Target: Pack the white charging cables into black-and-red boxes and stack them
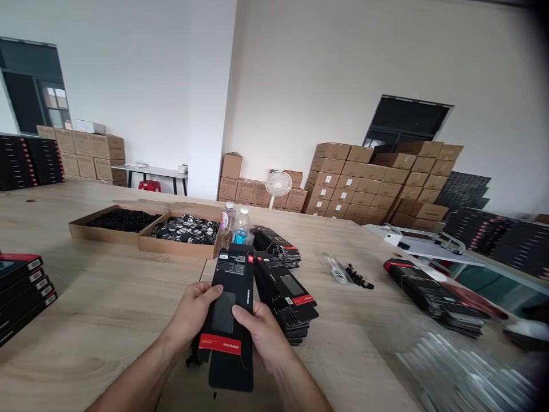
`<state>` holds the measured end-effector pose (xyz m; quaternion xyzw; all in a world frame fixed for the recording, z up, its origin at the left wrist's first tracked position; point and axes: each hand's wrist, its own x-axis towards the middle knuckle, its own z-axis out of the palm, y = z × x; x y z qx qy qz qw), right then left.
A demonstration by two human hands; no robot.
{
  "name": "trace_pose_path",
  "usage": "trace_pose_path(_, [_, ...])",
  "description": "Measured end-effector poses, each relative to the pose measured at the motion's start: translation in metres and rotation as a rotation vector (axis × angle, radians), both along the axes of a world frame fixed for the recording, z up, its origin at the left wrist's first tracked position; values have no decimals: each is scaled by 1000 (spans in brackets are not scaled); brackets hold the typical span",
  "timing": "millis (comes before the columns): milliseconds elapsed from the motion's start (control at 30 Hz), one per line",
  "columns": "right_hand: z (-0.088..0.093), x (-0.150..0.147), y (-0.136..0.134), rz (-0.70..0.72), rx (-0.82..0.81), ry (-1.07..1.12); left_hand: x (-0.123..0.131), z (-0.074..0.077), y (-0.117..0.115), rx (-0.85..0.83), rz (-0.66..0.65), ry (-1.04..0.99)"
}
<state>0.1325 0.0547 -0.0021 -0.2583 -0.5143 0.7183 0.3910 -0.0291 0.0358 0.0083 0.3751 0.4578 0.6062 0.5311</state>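
Note:
Both my hands hold one black packaging box with a red band and a window panel, its lower end flap hanging loose. My left hand grips its left edge, thumb on the front face. Along the right edge, my right hand is closed on the same box, thumb beside the window; the fingers behind are hidden. Just right of it lies a stack of flat black boxes. Another such stack sits behind that one.
Two shallow cartons hold black small parts and black-and-white pieces. Two plastic bottles stand behind the box. More black boxes are piled at left, and a banded bundle lies at right near clear plastic.

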Motion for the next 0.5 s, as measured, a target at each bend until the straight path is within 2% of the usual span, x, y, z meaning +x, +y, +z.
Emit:
trace_pose_path(67, [-2, -3, -4, 60, -33, -26, -6, 1, 1, -33, 16, -16])
trace_pose_path(133, [-5, -3, -2, 61, -34, -81, -9, 2, 0, -55, 15, -8])
trace_pose_path(267, [-12, 3, 15, -214, 149, -93, -7, 0, -3, -21, -89, 140])
trace_pose_path(333, [-17, 7, 24, -309, 144, -91, -3, -1, -5, -5, -143, 246])
trace_pose_path(500, [-22, 11, 28, -258, 76, -81, 1, -4, -6, 39, -137, 311])
